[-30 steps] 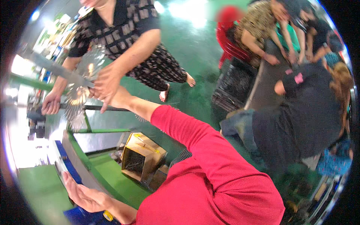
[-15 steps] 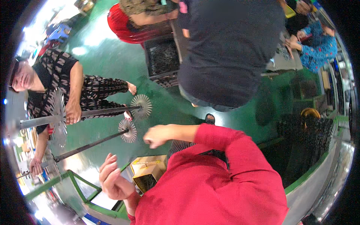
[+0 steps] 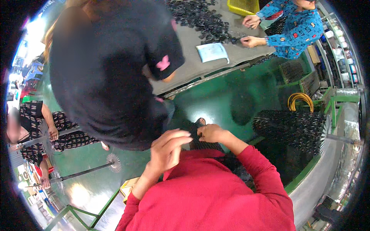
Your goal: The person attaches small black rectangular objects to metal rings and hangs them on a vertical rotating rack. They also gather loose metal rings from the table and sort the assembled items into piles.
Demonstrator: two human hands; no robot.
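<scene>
Both my arms wear red sleeves and are raised in front of me. My right hand (image 3: 211,133) pinches the top edge of a dark patterned piece (image 3: 204,145) that hangs just below it. My left hand (image 3: 166,152) is beside it on the left, fingers bent, with the fingertips reaching toward the same dark piece. Its palm side is hidden. A person in a black shirt (image 3: 111,77) stands very close, right in front of my hands.
Behind is a grey table (image 3: 200,73) with a heap of small dark parts (image 3: 200,17), a blue-white sheet (image 3: 212,52) and a yellow basket (image 3: 243,5); a person in a blue patterned top (image 3: 296,29) works there. A seated person (image 3: 34,131) holds rods with toothed discs (image 3: 113,162). At right, a yellow hose coil (image 3: 300,101) above a dark heap (image 3: 289,127).
My view has swung round toward the table. The person in black is now much closer. My left hand came up from low at my side to meet the right hand at the dark piece.
</scene>
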